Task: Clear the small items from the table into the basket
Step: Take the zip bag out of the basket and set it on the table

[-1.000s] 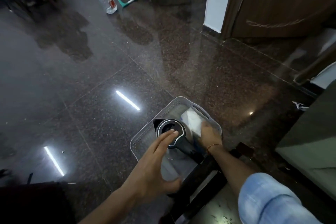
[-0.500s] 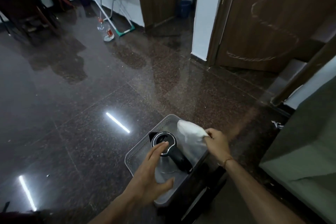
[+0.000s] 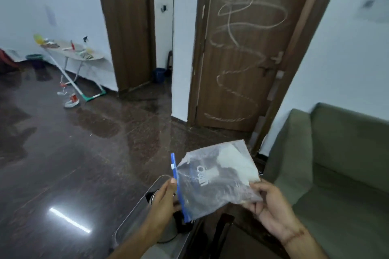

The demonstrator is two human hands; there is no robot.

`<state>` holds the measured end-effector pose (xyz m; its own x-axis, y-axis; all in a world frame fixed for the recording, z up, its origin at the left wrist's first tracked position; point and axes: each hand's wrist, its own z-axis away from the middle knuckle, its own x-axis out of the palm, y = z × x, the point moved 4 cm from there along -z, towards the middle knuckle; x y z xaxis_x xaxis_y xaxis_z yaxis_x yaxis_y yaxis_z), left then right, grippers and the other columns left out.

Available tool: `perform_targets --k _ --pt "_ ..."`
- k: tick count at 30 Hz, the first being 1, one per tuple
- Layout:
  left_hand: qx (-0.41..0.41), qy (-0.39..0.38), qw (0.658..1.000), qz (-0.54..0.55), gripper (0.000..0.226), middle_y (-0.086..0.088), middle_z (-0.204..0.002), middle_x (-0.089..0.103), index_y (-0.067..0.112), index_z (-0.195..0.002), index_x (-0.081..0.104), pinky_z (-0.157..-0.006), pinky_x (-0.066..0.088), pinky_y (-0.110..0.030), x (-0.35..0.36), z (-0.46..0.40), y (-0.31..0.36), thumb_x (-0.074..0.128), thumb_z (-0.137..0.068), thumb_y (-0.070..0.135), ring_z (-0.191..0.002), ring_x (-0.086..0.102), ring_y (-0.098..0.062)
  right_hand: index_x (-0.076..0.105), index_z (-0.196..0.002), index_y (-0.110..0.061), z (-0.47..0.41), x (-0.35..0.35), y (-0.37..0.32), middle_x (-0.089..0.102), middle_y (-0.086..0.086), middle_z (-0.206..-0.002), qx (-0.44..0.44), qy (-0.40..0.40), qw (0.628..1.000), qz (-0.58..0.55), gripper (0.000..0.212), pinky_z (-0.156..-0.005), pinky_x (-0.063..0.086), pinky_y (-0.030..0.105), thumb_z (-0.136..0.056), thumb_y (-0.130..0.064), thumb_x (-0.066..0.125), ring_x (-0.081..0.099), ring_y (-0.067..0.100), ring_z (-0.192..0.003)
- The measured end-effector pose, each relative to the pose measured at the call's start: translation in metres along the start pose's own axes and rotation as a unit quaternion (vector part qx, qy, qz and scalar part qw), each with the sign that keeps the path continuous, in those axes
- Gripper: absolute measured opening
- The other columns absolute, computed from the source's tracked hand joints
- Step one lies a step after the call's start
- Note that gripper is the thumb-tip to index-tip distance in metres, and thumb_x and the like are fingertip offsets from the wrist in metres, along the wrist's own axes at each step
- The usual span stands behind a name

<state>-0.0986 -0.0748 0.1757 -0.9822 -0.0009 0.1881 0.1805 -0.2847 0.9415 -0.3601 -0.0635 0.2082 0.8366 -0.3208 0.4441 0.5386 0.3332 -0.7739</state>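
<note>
I hold a clear plastic zip bag [image 3: 214, 181] with a blue zip strip up in front of me; something white and something dark show inside it. My left hand [image 3: 166, 197] pinches the blue zip edge. My right hand [image 3: 271, 204] grips the bag's opposite lower corner. Below the bag sits the grey basket [image 3: 134, 216] on the floor, with a dark round appliance [image 3: 181, 221] partly hidden behind my left hand.
A dark table edge [image 3: 223, 231] lies under my hands at the bottom. A green sofa [image 3: 336, 164] fills the right side. Glossy dark floor [image 3: 73, 164] spreads to the left, a scribbled wooden door [image 3: 242, 48] stands ahead, and an ironing board [image 3: 73, 52] with clutter is far left.
My right hand lifted the white-looking bag out of the basket and raised it. My left hand left the appliance and took the bag's zip edge. The view tilted upward.
</note>
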Motion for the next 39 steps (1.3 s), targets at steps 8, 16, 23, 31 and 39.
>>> perform_targets --k 8,16,23,31,39 --pt "0.082 -0.127 0.987 -0.046 0.014 -0.010 -0.084 0.072 0.011 -0.092 0.074 -0.078 0.056 -0.036 0.053 0.047 0.035 0.061 -0.095 0.015 -0.081 0.067 -0.021 0.064 -0.093 -0.004 0.082 -0.067 0.044 0.071 0.014 -0.071 0.006 0.169 0.985 0.025 0.009 -0.053 0.060 0.040 -0.086 -0.005 0.059 0.069 0.030 -0.060" --pt "0.075 -0.192 0.964 -0.165 0.024 -0.012 -0.070 0.063 0.008 -0.074 0.070 -0.068 0.052 -0.040 0.125 0.092 0.012 0.066 -0.092 0.024 -0.071 0.061 -0.018 0.066 -0.111 -0.007 0.152 -0.094 0.036 0.072 0.013 -0.104 -0.166 0.285 0.930 0.164 0.029 -0.076 0.049 0.031 -0.083 -0.007 0.074 0.064 0.019 -0.087" --pt "0.128 -0.253 0.921 -0.266 0.026 -0.011 -0.088 0.068 0.011 -0.076 0.075 -0.072 0.060 -0.039 0.216 0.164 -0.034 0.055 -0.093 0.011 -0.079 0.072 -0.019 0.070 -0.093 -0.007 0.209 -0.119 0.024 0.076 0.015 -0.080 -0.149 0.138 0.966 0.161 0.016 -0.048 0.050 0.025 -0.084 -0.020 0.074 0.072 0.021 -0.064" --pt "0.180 -0.145 0.920 -0.318 0.023 0.006 -0.069 0.073 0.025 -0.082 0.075 -0.063 0.060 -0.028 0.270 0.215 -0.067 0.071 -0.077 0.003 -0.057 0.068 -0.004 0.066 -0.087 -0.001 0.259 -0.241 0.011 0.072 0.016 -0.067 -0.154 0.284 0.929 0.180 0.006 -0.041 0.046 0.027 -0.082 -0.003 0.068 0.058 0.019 -0.045" --pt "0.339 -0.180 0.860 -0.336 0.018 0.010 -0.090 0.062 0.017 -0.091 0.077 -0.060 0.043 -0.005 0.320 0.236 -0.067 0.069 -0.082 0.004 -0.061 0.060 0.001 0.071 -0.092 -0.026 0.307 -0.230 -0.024 0.071 -0.017 -0.082 -0.380 0.332 0.769 0.393 0.022 -0.066 0.049 0.007 -0.079 -0.009 0.064 0.066 -0.004 -0.075"
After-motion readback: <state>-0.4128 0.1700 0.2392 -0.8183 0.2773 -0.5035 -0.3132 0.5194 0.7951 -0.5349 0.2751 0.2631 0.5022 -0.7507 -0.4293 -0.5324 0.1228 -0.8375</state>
